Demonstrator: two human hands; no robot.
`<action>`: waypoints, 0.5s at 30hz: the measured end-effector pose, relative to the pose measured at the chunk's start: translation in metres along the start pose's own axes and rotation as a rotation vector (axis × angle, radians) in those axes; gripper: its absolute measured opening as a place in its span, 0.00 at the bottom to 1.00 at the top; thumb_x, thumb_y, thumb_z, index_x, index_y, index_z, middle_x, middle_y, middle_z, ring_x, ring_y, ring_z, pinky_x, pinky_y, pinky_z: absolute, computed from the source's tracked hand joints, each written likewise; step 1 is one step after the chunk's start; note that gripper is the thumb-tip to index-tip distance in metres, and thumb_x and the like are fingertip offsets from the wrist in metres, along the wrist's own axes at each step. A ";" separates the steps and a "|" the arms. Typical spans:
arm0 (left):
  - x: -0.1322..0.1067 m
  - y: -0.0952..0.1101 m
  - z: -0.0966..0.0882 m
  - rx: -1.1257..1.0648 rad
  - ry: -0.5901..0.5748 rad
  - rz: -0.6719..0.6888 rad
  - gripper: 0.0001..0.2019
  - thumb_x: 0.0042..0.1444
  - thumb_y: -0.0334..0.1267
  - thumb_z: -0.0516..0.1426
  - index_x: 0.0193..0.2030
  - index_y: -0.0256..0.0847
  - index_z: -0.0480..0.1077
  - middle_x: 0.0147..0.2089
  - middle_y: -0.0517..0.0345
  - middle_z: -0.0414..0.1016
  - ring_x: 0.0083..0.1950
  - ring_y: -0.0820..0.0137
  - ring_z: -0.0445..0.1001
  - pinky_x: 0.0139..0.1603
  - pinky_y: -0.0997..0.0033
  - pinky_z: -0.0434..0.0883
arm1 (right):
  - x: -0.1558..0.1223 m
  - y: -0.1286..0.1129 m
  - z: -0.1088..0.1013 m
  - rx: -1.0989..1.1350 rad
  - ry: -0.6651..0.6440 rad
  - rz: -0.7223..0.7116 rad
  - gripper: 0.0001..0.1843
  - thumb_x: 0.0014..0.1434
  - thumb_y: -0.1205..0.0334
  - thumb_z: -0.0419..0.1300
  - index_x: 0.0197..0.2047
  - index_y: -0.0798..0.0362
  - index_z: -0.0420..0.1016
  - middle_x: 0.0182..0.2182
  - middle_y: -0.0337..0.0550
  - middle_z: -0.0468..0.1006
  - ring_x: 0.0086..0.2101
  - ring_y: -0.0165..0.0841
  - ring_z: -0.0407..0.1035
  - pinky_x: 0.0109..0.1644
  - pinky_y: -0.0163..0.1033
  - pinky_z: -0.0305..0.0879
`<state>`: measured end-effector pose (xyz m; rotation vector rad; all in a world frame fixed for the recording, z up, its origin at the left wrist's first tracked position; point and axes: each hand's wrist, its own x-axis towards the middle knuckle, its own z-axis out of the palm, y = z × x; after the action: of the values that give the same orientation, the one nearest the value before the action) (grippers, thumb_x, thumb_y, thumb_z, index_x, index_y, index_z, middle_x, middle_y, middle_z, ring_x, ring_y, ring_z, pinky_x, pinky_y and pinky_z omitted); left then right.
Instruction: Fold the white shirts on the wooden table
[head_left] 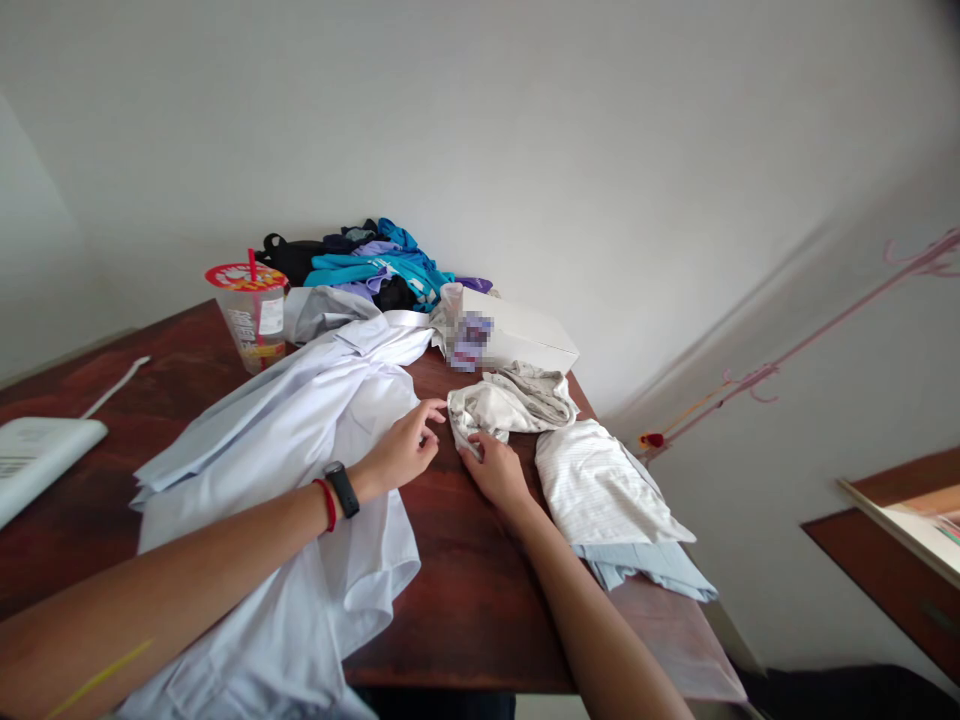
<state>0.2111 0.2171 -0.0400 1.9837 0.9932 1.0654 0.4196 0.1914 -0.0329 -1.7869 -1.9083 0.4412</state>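
My left hand (403, 446), with a dark wristband and a red cord at the wrist, hovers by the right edge of a white shirt (300, 420). Its fingers are loosely curled and apart, with nothing between them. A bunched off-white patterned garment (525, 403) lies just beyond my hands. The thumb and fingers of my right hand (496, 472) close on its near left edge; the fingertips are partly hidden. To the right of that hand, a folded white striped garment (607, 485) rests on a light blue one (649, 567).
A lidded plastic cup (244, 325) with a red straw stands at the back left, and a white device (49, 455) with a cable lies at far left. Coloured clothes (382, 265) and a white box (517, 330) sit at the wall. A pink rack (810, 345) leans to the right.
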 end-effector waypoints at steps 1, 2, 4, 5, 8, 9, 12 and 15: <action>0.000 -0.001 0.000 0.014 -0.013 0.013 0.29 0.59 0.29 0.53 0.68 0.46 0.58 0.61 0.47 0.71 0.46 0.66 0.80 0.51 0.61 0.77 | -0.003 -0.003 -0.005 0.078 -0.036 -0.004 0.10 0.63 0.55 0.63 0.44 0.51 0.80 0.37 0.46 0.80 0.40 0.41 0.74 0.48 0.42 0.65; -0.001 -0.001 -0.001 0.029 -0.034 0.039 0.32 0.57 0.27 0.53 0.69 0.45 0.57 0.64 0.46 0.69 0.50 0.64 0.79 0.55 0.59 0.76 | -0.007 -0.006 -0.011 0.186 -0.092 -0.021 0.10 0.62 0.54 0.63 0.40 0.51 0.80 0.34 0.43 0.79 0.38 0.39 0.73 0.46 0.40 0.65; -0.002 0.003 -0.001 0.045 -0.089 0.118 0.36 0.57 0.28 0.56 0.73 0.45 0.54 0.70 0.44 0.64 0.62 0.58 0.74 0.63 0.55 0.72 | -0.015 -0.013 -0.022 0.480 -0.256 -0.076 0.13 0.61 0.50 0.65 0.35 0.52 0.77 0.30 0.40 0.76 0.34 0.34 0.70 0.40 0.36 0.63; -0.003 0.006 -0.001 0.038 -0.120 0.153 0.38 0.57 0.30 0.58 0.74 0.44 0.52 0.72 0.43 0.61 0.66 0.55 0.70 0.67 0.54 0.69 | -0.019 -0.016 -0.027 0.637 -0.347 -0.097 0.15 0.60 0.49 0.66 0.34 0.53 0.76 0.29 0.38 0.75 0.32 0.32 0.67 0.37 0.35 0.62; -0.006 0.014 -0.002 -0.035 -0.201 0.175 0.46 0.58 0.37 0.64 0.78 0.43 0.44 0.74 0.41 0.60 0.71 0.51 0.64 0.72 0.53 0.63 | -0.030 -0.018 -0.037 0.999 -0.547 -0.087 0.20 0.54 0.46 0.72 0.33 0.54 0.75 0.26 0.35 0.70 0.24 0.26 0.58 0.27 0.31 0.53; -0.006 0.015 -0.002 -0.056 -0.224 0.170 0.48 0.58 0.38 0.65 0.79 0.43 0.42 0.73 0.41 0.60 0.71 0.52 0.64 0.73 0.53 0.62 | -0.032 -0.017 -0.040 1.068 -0.598 -0.084 0.21 0.52 0.45 0.73 0.32 0.54 0.75 0.25 0.34 0.69 0.22 0.24 0.55 0.25 0.31 0.50; -0.005 0.016 -0.004 -0.041 -0.277 0.206 0.40 0.59 0.37 0.64 0.76 0.43 0.53 0.72 0.42 0.62 0.71 0.52 0.64 0.73 0.54 0.61 | -0.038 -0.015 -0.041 1.105 -0.836 -0.134 0.24 0.48 0.43 0.76 0.30 0.55 0.75 0.22 0.34 0.69 0.19 0.23 0.54 0.21 0.30 0.49; -0.004 0.015 -0.006 0.009 -0.310 0.247 0.24 0.61 0.38 0.62 0.64 0.41 0.69 0.68 0.43 0.66 0.69 0.53 0.65 0.71 0.57 0.62 | -0.045 -0.020 -0.031 1.024 -1.124 -0.168 0.26 0.45 0.42 0.77 0.31 0.55 0.77 0.24 0.37 0.75 0.20 0.26 0.65 0.25 0.31 0.62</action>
<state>0.2089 0.2073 -0.0261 2.2362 0.6005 0.8419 0.4214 0.1423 -0.0023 -0.6490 -1.7441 2.1852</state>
